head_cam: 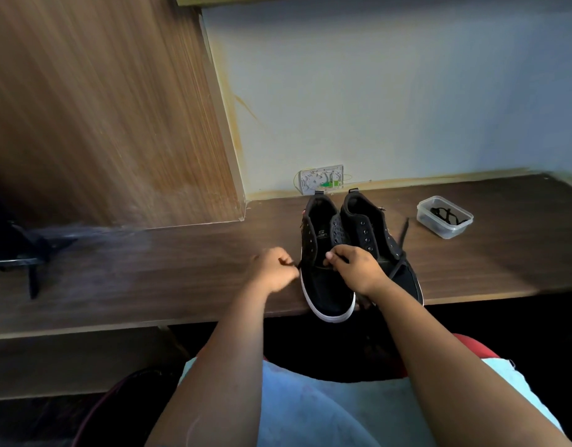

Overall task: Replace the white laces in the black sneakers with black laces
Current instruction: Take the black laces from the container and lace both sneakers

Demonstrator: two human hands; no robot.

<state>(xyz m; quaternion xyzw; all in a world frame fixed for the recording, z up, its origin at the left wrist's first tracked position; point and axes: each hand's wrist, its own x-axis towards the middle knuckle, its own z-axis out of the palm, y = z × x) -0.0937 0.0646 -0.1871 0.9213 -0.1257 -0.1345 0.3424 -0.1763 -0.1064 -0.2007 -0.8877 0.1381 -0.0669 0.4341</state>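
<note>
Black sneakers (352,250) stand side by side at the desk's (181,279) front edge, toes toward the person, no white laces visible. Threading looks under way on the left sneaker (323,279): the left hand (275,269), curled at its 9 o'clock side, pinches a black lace (296,264) end, while the right hand (355,266) pinches lace over the lowest eyelets. Next, I judge, both ends need evening. Another lace lies in the clear tub (444,216) at 2 o'clock.

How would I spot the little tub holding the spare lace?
Look along the dark wooden desk to the right of the black sneakers. The clear plastic container sits there alone, lidless, with a black lace coiled inside.
</note>
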